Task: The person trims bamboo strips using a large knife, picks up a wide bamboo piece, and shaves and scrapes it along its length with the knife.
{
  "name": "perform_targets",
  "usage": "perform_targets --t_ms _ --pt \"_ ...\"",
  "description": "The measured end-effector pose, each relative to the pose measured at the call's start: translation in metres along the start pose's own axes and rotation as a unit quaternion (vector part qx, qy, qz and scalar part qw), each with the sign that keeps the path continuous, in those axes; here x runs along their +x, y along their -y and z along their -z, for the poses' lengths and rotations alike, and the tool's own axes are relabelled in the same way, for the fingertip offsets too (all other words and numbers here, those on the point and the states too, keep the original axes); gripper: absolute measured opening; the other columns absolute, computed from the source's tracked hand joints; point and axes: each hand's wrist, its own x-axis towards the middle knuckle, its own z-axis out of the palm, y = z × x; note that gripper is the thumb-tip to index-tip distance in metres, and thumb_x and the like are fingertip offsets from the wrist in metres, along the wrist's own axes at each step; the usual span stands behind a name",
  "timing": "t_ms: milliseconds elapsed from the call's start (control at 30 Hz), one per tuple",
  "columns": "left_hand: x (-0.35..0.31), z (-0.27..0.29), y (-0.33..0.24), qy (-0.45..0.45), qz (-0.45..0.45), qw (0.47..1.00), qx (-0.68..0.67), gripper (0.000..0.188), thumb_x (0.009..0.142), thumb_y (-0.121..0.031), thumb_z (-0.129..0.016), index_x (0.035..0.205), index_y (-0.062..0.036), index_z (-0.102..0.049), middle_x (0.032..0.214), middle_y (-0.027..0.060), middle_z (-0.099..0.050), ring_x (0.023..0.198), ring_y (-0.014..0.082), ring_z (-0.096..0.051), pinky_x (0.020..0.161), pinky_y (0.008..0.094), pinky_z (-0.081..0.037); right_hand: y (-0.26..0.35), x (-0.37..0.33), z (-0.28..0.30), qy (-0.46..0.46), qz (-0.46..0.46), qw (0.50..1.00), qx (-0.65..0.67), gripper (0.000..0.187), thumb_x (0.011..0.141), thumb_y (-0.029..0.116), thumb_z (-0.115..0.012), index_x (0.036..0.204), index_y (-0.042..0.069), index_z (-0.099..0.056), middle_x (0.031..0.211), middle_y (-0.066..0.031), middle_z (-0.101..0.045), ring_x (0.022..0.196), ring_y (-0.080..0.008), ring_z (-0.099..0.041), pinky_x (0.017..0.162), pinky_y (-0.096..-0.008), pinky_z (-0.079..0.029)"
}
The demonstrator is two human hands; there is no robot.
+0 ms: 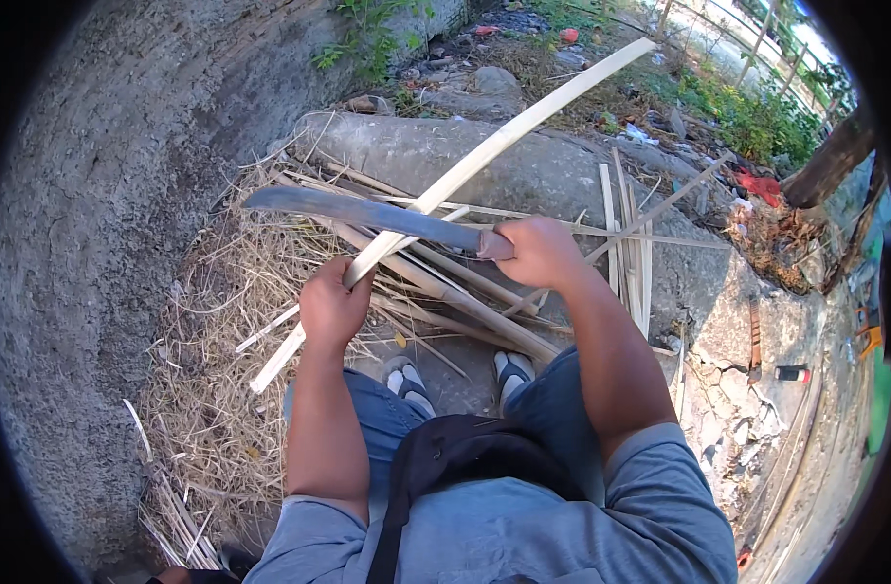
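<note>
My left hand is closed around a long, pale bamboo strip. The strip slants from beside my left knee up to the far right, past the concrete ledge. In my closed right hand is the handle of a machete, its long grey blade pointing left. The blade crosses the strip just beyond my left fingers and appears to touch it. Below both hands lies a pile of split bamboo pieces, partly hidden by the blade and my left hand.
Dry shavings cover the ground at left, beside a rough wall. A concrete ledge runs behind the bamboo. Several pale strips lean at right. A sheathed-looking brown tool and a small black-and-red object lie farther right.
</note>
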Motion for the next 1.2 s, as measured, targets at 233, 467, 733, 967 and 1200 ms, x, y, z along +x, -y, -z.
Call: perform_targets --t_ms 233,467,733,967,1200 --pt "-0.001 -0.002 0.004 -0.007 -0.024 1.0 -0.002 0.027 0.084 -0.03 -0.078 0.092 -0.0058 -0.071 0.083 0.0169 -0.071 0.074 0.0378 -0.069 0.066 0.0453 -0.053 -0.004 -0.002 0.006 0.008 -0.006 1.0 -0.026 0.018 0.075 0.028 -0.07 0.083 0.012 -0.069 0.079 -0.0159 -0.07 0.077 -0.0397 -0.068 0.069 -0.0514 -0.053" --pt "-0.005 -0.008 0.002 0.016 0.021 1.0 -0.011 0.027 0.086 -0.031 -0.077 0.094 -0.006 -0.071 0.085 0.018 -0.072 0.077 0.0387 -0.069 0.069 0.0459 -0.054 0.013 0.001 -0.016 0.032 0.036 0.999 -0.005 0.017 0.075 0.026 -0.069 0.085 0.012 -0.07 0.081 -0.0161 -0.07 0.079 -0.0396 -0.068 0.07 -0.051 -0.052" --pt "-0.003 0.002 0.002 0.036 0.023 0.998 -0.035 0.026 0.086 -0.031 -0.077 0.093 -0.0067 -0.072 0.081 0.0173 -0.071 0.074 0.0373 -0.069 0.066 0.0445 -0.053 0.017 0.003 -0.006 0.033 -0.005 0.998 -0.045 0.017 0.075 0.024 -0.068 0.086 0.011 -0.07 0.081 -0.0173 -0.07 0.08 -0.0395 -0.069 0.073 -0.0507 -0.054" --pt "-0.003 -0.002 0.002 0.024 0.024 0.999 -0.037 0.028 0.087 -0.031 -0.076 0.093 -0.0041 -0.071 0.078 0.0178 -0.07 0.072 0.0378 -0.069 0.066 0.0448 -0.053 0.01 0.0 -0.013 0.026 -0.033 0.999 0.013 0.02 0.078 0.027 -0.07 0.089 0.011 -0.071 0.084 -0.0173 -0.071 0.083 -0.0398 -0.069 0.075 -0.0502 -0.054" --pt "-0.005 -0.011 0.008 0.05 0.026 0.998 -0.021 0.032 0.087 -0.035 -0.076 0.093 -0.0034 -0.072 0.081 0.0199 -0.071 0.075 0.0388 -0.07 0.068 0.0452 -0.054 0.038 0.0 -0.016 0.074 0.045 0.996 -0.036 0.016 0.075 0.025 -0.068 0.084 0.012 -0.068 0.08 -0.0162 -0.07 0.078 -0.0396 -0.068 0.07 -0.0508 -0.052"
